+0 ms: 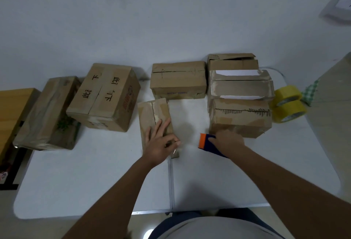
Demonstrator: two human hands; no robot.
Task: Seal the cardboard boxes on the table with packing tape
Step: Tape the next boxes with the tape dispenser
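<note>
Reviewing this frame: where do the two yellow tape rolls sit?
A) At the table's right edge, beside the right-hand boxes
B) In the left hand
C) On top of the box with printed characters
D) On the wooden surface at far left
A: the two yellow tape rolls lie together on the white table near its right edge, just right of the right-hand boxes, with neither hand touching them.

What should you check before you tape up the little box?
1. Left hand steadies the small box: ok, it rests on top.
2. Right hand has the tape tool: ok, it grips it.
3. Flaps closed on the small box: ok, the seam looks shut.
4. Tape loaded in the tool: cannot tell, the hand hides it.
5. Spare tape rolls close by: ok, at the table's right edge.
</note>
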